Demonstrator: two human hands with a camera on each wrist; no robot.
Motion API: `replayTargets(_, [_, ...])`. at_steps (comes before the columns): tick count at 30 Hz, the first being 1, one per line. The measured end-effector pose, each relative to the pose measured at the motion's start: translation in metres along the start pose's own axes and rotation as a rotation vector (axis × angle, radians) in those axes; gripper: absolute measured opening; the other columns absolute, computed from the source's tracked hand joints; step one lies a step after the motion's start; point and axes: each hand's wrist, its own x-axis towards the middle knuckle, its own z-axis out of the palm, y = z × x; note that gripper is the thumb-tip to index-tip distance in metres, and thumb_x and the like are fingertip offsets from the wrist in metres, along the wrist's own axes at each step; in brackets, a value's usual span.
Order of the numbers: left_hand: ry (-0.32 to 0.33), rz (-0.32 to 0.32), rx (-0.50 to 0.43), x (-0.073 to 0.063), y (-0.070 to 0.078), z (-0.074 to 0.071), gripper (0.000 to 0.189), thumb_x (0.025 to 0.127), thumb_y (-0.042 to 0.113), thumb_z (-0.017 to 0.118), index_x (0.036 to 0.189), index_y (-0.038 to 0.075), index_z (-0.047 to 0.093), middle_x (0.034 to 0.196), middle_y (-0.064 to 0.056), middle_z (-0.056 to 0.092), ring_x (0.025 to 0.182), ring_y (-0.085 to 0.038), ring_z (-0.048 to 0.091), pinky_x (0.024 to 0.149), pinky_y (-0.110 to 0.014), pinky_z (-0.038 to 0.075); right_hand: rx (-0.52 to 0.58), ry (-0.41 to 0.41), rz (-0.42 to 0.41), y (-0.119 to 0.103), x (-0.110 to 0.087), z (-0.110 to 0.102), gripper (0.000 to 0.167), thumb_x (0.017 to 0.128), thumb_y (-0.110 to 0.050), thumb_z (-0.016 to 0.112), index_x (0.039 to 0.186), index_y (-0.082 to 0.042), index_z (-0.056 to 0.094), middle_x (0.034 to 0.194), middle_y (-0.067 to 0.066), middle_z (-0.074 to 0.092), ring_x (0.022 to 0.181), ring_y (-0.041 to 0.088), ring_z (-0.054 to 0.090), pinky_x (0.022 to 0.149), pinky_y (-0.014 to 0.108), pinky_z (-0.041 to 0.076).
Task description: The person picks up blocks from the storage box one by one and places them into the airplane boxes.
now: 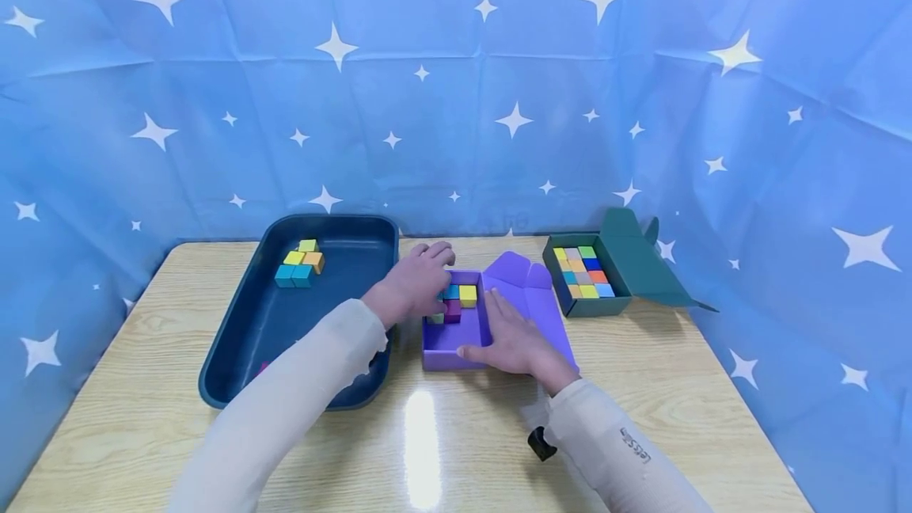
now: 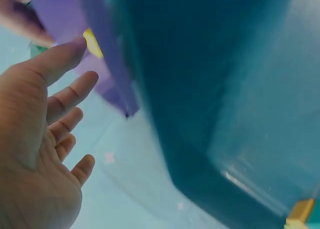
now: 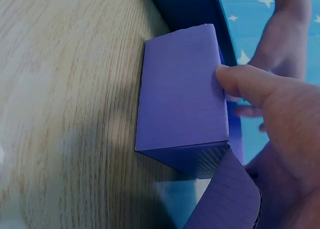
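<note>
A purple open-lidded box (image 1: 449, 360) stands on the table, with a yellow block (image 1: 468, 296), a dark magenta block (image 1: 452, 312), a pale green block (image 1: 435, 319) and some blue in its far part. My left hand (image 1: 412, 282) is over the box's left side, hiding part of the blocks. In the left wrist view its fingers (image 2: 74, 93) are spread and loosely bent, and nothing shows between them. My right hand (image 1: 514, 335) rests along the box's right wall with straight fingers. Its thumb (image 3: 240, 79) touches the top edge of the front wall in the right wrist view.
To the left lies a dark blue tray (image 1: 390, 260) holding several yellow, orange and teal blocks (image 1: 293, 275); a magenta bit (image 1: 263, 367) shows beside my left sleeve. At the back right, a green box (image 1: 594, 307) with its lid folded out holds rows of coloured blocks.
</note>
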Motion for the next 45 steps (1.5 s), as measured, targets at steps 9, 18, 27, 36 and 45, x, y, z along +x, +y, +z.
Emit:
replayTargets(9, [0.084, -0.058, -0.051, -0.04, -0.039, -0.017, 0.035, 0.082, 0.047, 0.075, 0.101, 0.018, 0.075, 0.143, -0.005, 0.05, 0.146, -0.027, 0.027, 0.119, -0.05, 0.027, 0.01, 0.003, 0.0, 0.0, -0.001, 0.0, 0.11, 0.083, -0.062, 0.064, 0.157, -0.009, 0.003, 0.166, 0.011, 0.0, 0.153, 0.032, 0.006, 0.119, 0.063, 0.014])
replayTargets(18, [0.162, -0.098, -0.089, -0.087, -0.08, -0.001, 0.029, 0.079, 0.04, 0.08, 0.096, 0.017, 0.076, 0.137, -0.01, 0.054, 0.143, -0.033, 0.03, 0.115, -0.054, 0.031, 0.005, 0.004, -0.012, 0.0, -0.002, 0.0, 0.11, 0.083, -0.061, 0.064, 0.157, -0.008, 0.003, 0.165, 0.012, 0.0, 0.153, 0.033, 0.006, 0.119, 0.062, 0.015])
replayTargets(27, [0.139, -0.183, -0.167, -0.136, -0.111, 0.016, 0.023, 0.077, 0.033, 0.082, 0.092, 0.016, 0.076, 0.134, -0.012, 0.055, 0.141, -0.035, 0.032, 0.114, -0.059, 0.03, 0.007, 0.01, -0.012, 0.002, -0.002, 0.001, 0.109, 0.083, -0.061, 0.063, 0.157, -0.008, 0.003, 0.165, 0.012, 0.0, 0.153, 0.033, 0.006, 0.12, 0.062, 0.013])
replayTargets(36, [0.1, -0.173, -0.194, -0.187, -0.124, 0.034, 0.017, 0.074, 0.03, 0.084, 0.085, 0.021, 0.073, 0.128, -0.013, 0.057, 0.136, -0.04, 0.034, 0.107, -0.066, 0.033, 0.011, 0.011, -0.007, 0.0, -0.002, -0.001, 0.109, 0.084, -0.059, 0.064, 0.157, -0.006, 0.003, 0.165, 0.013, 0.001, 0.153, 0.034, 0.007, 0.12, 0.061, 0.014])
replayTargets(45, [0.037, -0.165, -0.275, -0.221, -0.125, 0.046, 0.026, 0.068, 0.039, 0.086, 0.086, 0.027, 0.072, 0.131, -0.014, 0.057, 0.138, -0.044, 0.03, 0.106, -0.07, 0.028, 0.009, 0.003, -0.013, -0.002, -0.001, -0.001, 0.11, 0.083, -0.061, 0.064, 0.157, -0.007, 0.003, 0.165, 0.012, 0.001, 0.153, 0.034, 0.007, 0.119, 0.063, 0.014])
